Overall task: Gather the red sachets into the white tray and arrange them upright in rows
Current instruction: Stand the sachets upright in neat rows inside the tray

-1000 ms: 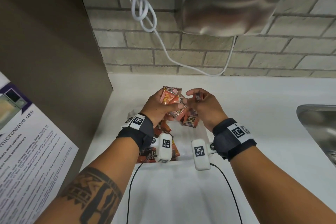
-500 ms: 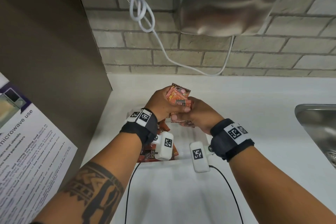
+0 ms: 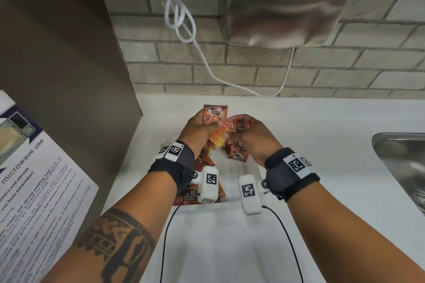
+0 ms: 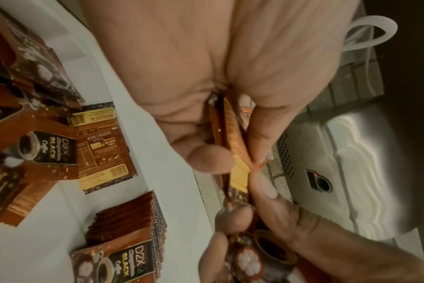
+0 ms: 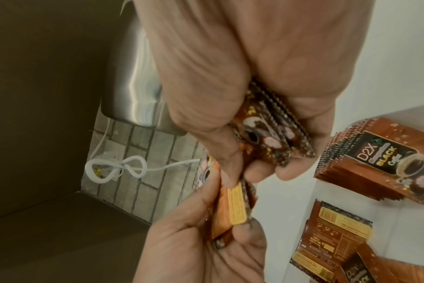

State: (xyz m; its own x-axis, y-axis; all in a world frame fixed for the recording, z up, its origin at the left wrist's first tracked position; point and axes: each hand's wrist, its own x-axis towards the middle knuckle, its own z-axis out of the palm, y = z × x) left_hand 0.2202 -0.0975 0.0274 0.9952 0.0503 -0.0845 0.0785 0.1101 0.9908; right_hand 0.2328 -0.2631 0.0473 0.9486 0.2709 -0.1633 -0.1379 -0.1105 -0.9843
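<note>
Both hands hover together over the white tray (image 3: 236, 181) on the counter. My left hand (image 3: 200, 131) pinches a few red sachets (image 3: 215, 113), one turned to show its orange back (image 3: 218, 139). My right hand (image 3: 255, 138) grips its own small bundle of sachets (image 3: 241, 125), seen edge-on in the right wrist view (image 5: 266, 137). The fingertips of the two hands touch at the left hand's sachets (image 4: 237, 153). Inside the tray a neat stack of sachets (image 4: 128, 220) leans together, and loose sachets (image 4: 102, 147) lie flat beside it.
A steel hand dryer (image 3: 287, 4) and a looped white cable (image 3: 181, 18) hang on the brick wall behind. A brown panel (image 3: 69, 53) closes the left side, with a microwave notice (image 3: 34, 167). A steel sink (image 3: 404, 167) is at the right of the white counter (image 3: 322, 126).
The hands closed together half a second ago and now part slightly. The left hand's sachets stand more upright, and the right hand has a sachet lifted with its label showing.
</note>
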